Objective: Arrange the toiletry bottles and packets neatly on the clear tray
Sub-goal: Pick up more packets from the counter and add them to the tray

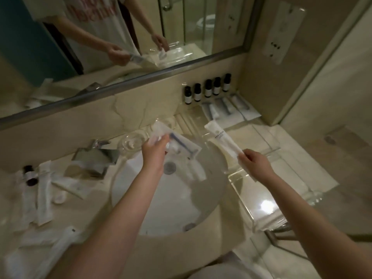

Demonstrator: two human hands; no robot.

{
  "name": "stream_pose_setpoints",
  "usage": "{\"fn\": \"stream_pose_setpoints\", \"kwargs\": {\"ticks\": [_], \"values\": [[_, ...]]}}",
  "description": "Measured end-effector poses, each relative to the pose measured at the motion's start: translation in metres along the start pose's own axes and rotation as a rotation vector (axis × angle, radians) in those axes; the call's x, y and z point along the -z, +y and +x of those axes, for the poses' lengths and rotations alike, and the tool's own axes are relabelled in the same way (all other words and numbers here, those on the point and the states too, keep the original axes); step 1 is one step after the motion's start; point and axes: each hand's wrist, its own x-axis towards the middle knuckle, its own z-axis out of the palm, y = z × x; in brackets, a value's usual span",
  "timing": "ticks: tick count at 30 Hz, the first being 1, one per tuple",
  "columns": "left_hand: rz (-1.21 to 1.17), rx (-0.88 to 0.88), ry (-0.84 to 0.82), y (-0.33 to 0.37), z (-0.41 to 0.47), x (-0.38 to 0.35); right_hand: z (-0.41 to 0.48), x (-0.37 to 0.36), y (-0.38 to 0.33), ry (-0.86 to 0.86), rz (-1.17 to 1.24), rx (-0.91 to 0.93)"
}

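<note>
My left hand (155, 150) grips a clear packet with a blue razor (177, 142) over the round sink. My right hand (253, 164) holds a long white packet (220, 137) by its near end, pointing it toward the clear tray (269, 146) on the right of the counter. Several dark bottles with white labels (207, 90) stand in a row at the tray's far edge against the wall. Flat white packets (227, 109) lie side by side in front of them.
Left of the sink (161, 198) lie more white packets (43, 190), a dark bottle on its side (30, 175) and a small round white item (59, 198). A chrome tap (94, 158) and a glass dish (132, 140) stand behind the sink. A mirror runs along the wall.
</note>
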Motion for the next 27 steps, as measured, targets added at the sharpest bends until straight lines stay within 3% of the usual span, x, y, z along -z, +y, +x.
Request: {"fn": "stream_pose_setpoints", "kwargs": {"ticks": [6,11,23,27], "values": [[0.072,-0.016,0.017,-0.003,0.004,-0.039,0.059,0.036,0.039,-0.106,-0.515,0.105],[0.123,-0.028,0.040,-0.004,0.015,-0.052,0.106,0.040,0.038,-0.266,-0.720,0.188],[0.132,-0.029,0.096,-0.006,0.040,-0.065,0.145,0.008,0.052,-0.113,-0.803,0.242],[0.127,0.000,0.097,-0.010,0.043,-0.069,0.139,-0.004,0.056,-0.013,-0.701,0.204]]}}
